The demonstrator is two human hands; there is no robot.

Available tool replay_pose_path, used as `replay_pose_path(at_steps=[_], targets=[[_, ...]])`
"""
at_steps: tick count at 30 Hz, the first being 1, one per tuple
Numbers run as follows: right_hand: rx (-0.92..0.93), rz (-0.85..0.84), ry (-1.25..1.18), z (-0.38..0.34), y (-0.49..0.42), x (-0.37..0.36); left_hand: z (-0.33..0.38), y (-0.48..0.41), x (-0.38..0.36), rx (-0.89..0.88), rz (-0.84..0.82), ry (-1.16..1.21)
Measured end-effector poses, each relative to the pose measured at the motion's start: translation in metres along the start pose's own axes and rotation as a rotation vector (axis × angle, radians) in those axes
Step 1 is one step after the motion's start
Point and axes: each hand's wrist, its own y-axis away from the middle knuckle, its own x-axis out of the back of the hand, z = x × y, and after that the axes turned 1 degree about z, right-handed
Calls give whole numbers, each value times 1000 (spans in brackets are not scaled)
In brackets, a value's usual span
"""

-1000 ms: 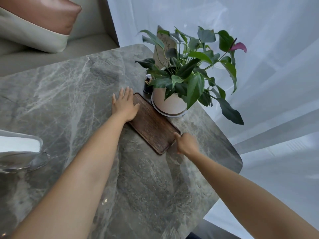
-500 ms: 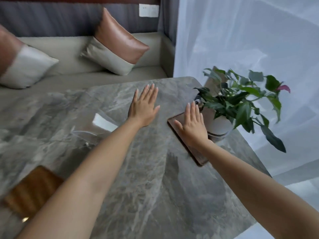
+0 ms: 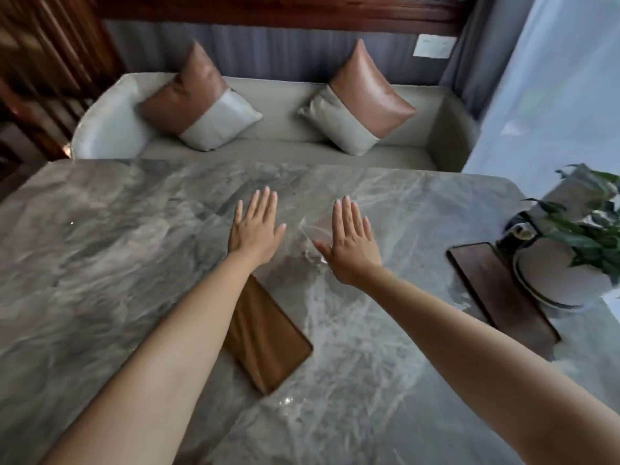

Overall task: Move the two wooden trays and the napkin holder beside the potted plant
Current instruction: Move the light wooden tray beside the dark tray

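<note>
A dark wooden tray [image 3: 503, 293] lies flat against the white pot of the potted plant [image 3: 567, 263] at the table's right edge. A lighter brown wooden tray [image 3: 268, 340] lies in the middle of the table, partly under my left forearm. My left hand [image 3: 255, 233] and my right hand [image 3: 352, 243] hover side by side above the table's centre, fingers spread and holding nothing. Between them sits a blurred clear shape [image 3: 312, 229], which may be the napkin holder; my right thumb is at its edge.
The grey marble table [image 3: 100, 263] fills the view. A small dark jar [image 3: 513, 236] stands behind the dark tray next to the pot. Beyond the far edge is a beige sofa [image 3: 285, 149] with two brown-and-cream cushions. White curtains hang at the right.
My view has swung left, away from the plant. Both hands left the dark tray beside the pot and moved to the table's centre, and the lighter tray has come into view.
</note>
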Motion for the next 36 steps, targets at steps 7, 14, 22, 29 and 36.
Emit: replay_pose_path(at_steps=[7, 14, 22, 29, 36], targets=[[24, -158, 35, -53, 13, -61, -84, 50, -47, 163, -200, 44], [-121, -285, 18, -55, 43, -113, -114, 76, -84, 287, -371, 72], [-455, -428, -152, -43, 61, -132, -113, 73, -96, 335, -382, 57], [-574, -418, -266, -46, 64, -139, -113, 65, -99, 387, -423, 88], [-631, -392, -397, -44, 66, -148, -110, 65, -100, 515, -420, 244]])
